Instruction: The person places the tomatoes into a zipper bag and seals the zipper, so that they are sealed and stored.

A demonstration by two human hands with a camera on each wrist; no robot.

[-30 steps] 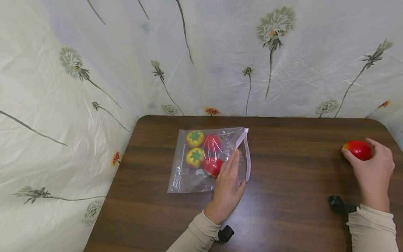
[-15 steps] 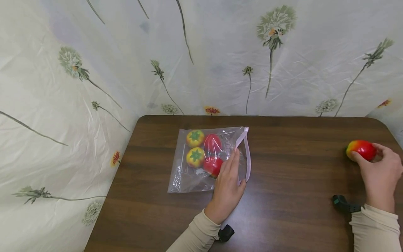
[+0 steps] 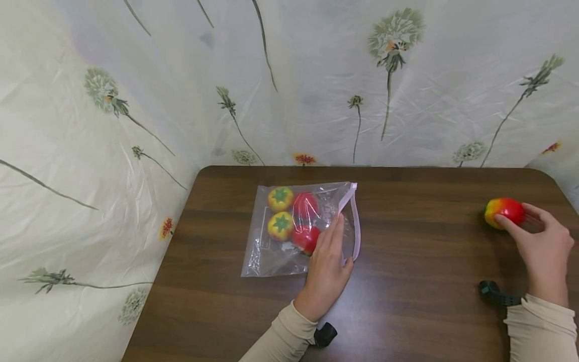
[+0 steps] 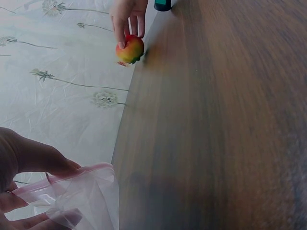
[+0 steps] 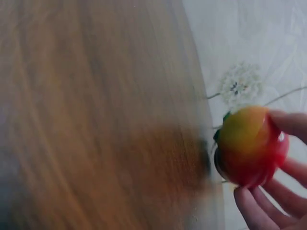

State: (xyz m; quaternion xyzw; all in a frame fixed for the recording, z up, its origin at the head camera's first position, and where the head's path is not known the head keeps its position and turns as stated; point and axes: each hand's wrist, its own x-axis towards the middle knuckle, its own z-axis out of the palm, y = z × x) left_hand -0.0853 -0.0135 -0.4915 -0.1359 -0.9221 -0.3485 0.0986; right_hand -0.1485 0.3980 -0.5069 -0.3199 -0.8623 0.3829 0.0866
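Observation:
My left hand (image 3: 327,266) holds the mouth of a clear zip bag (image 3: 260,261), its fingers extended along the lilac zip edge. In the left wrist view, the thumb lies against the pinkish strip of the bag (image 4: 91,196), with fingers partly visible through the film. Several red and yellow fruits, two with green star-shaped caps (image 3: 281,195), lie inside. At the far right my right hand (image 3: 540,241) grips a red-and-yellow fruit (image 3: 504,211) with a green leafy cap. In the right wrist view, thumb and fingers surround this fruit (image 5: 249,143).
Both things are over a dark brown wooden table (image 3: 420,251) with rounded back corners. A pale dandelion-print covering (image 3: 316,75) hangs behind it and on the left. Dark wrist devices (image 3: 324,334) show at both sleeves.
The right hand first shifts right with the fruit, then slightly back left, and the fruit's yellow, capped end now faces left. The left hand and bag stay put.

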